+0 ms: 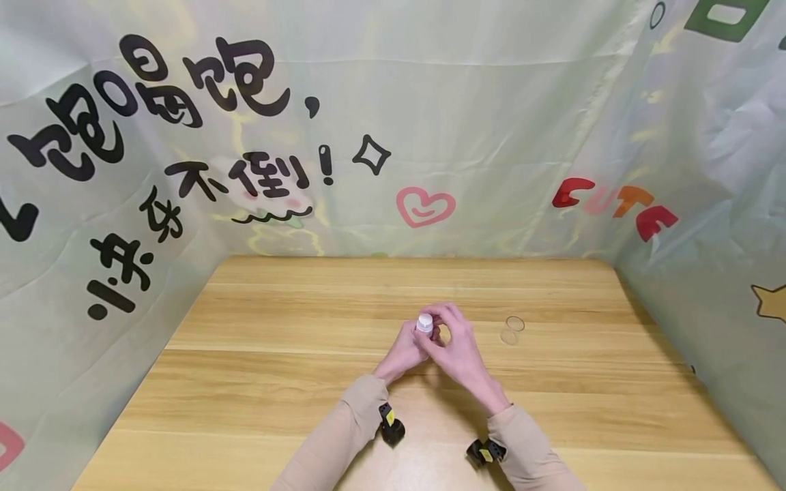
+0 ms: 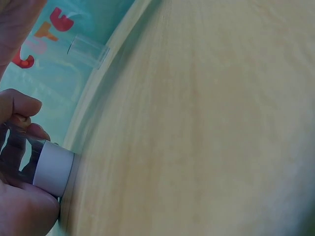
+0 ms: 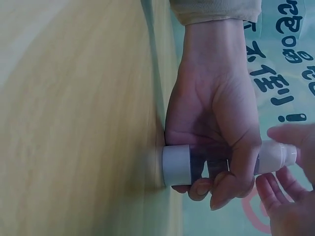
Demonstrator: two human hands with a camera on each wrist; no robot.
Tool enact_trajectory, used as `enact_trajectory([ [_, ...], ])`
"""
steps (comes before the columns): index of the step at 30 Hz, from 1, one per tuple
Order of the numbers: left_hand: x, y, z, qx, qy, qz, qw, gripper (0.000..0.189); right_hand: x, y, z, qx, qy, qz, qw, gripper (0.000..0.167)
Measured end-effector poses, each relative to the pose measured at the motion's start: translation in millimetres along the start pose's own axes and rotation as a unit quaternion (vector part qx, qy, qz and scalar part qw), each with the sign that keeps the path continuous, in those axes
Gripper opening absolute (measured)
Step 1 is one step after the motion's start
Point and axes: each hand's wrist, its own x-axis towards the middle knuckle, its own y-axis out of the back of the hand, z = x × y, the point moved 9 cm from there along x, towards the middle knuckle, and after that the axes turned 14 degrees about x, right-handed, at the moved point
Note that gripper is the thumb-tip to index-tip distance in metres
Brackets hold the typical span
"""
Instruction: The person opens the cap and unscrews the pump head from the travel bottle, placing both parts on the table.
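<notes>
A small bottle (image 3: 176,165) with a see-through body, a white base and a white top stands roughly upright between my hands, over the middle of the table. My left hand (image 1: 405,348) grips its body, fingers and thumb wrapped round it, as the right wrist view shows. The white top (image 1: 425,322) sticks up above that grip. My right hand (image 1: 457,344) has thumb and fingertips on either side of the top, pinching it. In the left wrist view the white base (image 2: 54,168) shows below the left palm, close over the wood.
A clear cylindrical cap (image 1: 512,331) stands on the wooden table (image 1: 276,389) to the right of my hands. Printed cloth walls (image 1: 491,136) enclose the table at the back and both sides. Small black cameras (image 1: 391,428) are strapped at both wrists.
</notes>
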Motion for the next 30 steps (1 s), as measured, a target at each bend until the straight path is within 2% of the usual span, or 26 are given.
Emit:
enact_trajectory([
  [4, -0.2, 1.2, 0.3, 0.015, 0.0, 0.006, 0.9999, 0.026, 0.3, 1.5, 1.0, 0.005, -0.01, 0.008, 0.9999, 0.039],
  [10, -0.6, 0.7, 0.8, -0.009, 0.003, 0.003, 1.0, 0.019, -0.1, 0.2, -2.9, 0.006, 0.004, -0.003, 1.0, 0.041],
  [16, -1.3, 1.4, 2.1, 0.016, -0.002, 0.006, 0.9999, 0.025, -0.2, 1.8, 0.0, 0.001, -0.011, 0.008, 0.9999, 0.04],
  [21, 0.1, 0.8, 1.2, -0.002, -0.003, 0.005, 1.0, 0.021, -0.2, -0.3, -2.5, 0.005, 0.004, -0.002, 1.0, 0.039],
  [25, -0.1, -0.4, 1.0, 0.001, -0.004, -0.003, 1.0, 0.027, -0.7, 0.6, -0.3, -0.003, 0.002, 0.009, 1.0, 0.041],
  [30, 0.7, -0.1, 0.2, -0.013, 0.0, 0.003, 0.9999, 0.021, -0.4, -0.3, -0.4, 0.005, 0.012, 0.005, 0.9999, 0.037],
])
